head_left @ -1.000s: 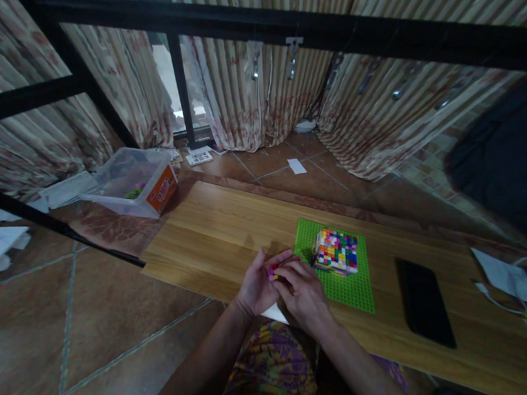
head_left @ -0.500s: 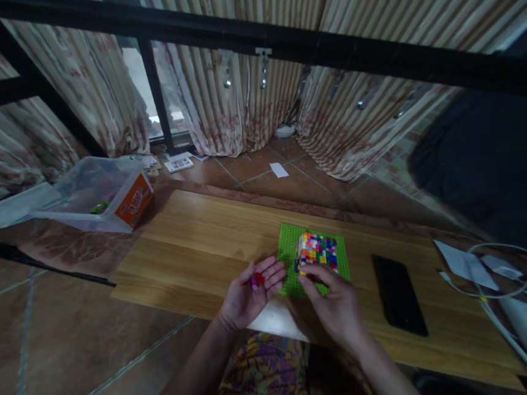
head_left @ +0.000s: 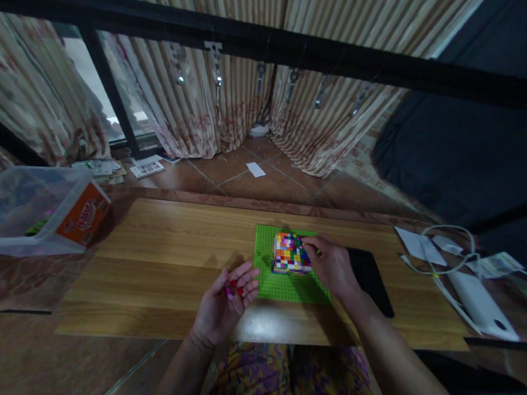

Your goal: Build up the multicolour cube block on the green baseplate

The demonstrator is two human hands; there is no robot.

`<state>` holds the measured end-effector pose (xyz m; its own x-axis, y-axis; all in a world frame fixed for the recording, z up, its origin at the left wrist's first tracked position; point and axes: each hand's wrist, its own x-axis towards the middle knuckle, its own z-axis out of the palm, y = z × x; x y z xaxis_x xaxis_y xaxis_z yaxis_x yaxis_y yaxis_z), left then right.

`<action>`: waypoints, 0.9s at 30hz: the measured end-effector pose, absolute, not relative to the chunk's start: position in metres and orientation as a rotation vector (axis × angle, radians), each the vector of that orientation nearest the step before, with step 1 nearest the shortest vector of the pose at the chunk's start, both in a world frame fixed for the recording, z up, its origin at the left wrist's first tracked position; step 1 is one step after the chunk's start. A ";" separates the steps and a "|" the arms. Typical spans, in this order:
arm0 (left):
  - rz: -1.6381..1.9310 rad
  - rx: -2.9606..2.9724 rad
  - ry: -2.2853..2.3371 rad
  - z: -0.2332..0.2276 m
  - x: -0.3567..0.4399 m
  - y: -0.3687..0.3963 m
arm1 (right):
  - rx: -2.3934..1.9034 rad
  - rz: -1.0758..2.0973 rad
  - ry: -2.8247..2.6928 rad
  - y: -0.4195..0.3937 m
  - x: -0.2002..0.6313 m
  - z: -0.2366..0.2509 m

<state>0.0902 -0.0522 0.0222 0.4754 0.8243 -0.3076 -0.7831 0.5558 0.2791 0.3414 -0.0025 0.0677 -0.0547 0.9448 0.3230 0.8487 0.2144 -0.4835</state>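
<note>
Palm up over the table's near side, my left hand (head_left: 224,302) cradles several small red and purple toy bricks (head_left: 233,288), its fingers loosely extended. My right hand (head_left: 333,267) is at the right side of a block of multicoloured toy bricks (head_left: 290,251). Its thumb and fingers are pinched at the block's upper right edge, where a tiny yellow-green brick (head_left: 319,251) shows by the fingers. The fingers partly hide that edge. Under the block lies a green studded baseplate (head_left: 271,290), the right part of which is covered by my right hand.
A black phone or tablet (head_left: 371,280) lies right of the baseplate on the wooden table (head_left: 158,262). White cables (head_left: 454,270) and papers (head_left: 418,244) are at the right end. A clear plastic bin (head_left: 23,243) with an orange label stands on the left. A dark metal bar (head_left: 239,30) crosses above.
My right hand has moved from the block's near left corner to its upper right edge, uncovering the near side. My left hand still holds the bricks. The view has turned right.
</note>
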 end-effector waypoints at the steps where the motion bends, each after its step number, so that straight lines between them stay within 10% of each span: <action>1: 0.982 0.104 0.433 0.022 0.090 -0.052 | -1.667 0.205 -1.922 -0.002 0.341 0.067; 27: 0.975 0.101 0.418 0.019 0.091 -0.053 | -1.709 0.260 -1.510 -0.002 0.345 0.059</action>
<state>0.0913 -0.0526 0.0186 0.4882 0.8201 -0.2985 -0.7817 0.5630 0.2682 0.3446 -0.0015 0.0591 0.2588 0.8994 0.3522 0.7299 0.0567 -0.6812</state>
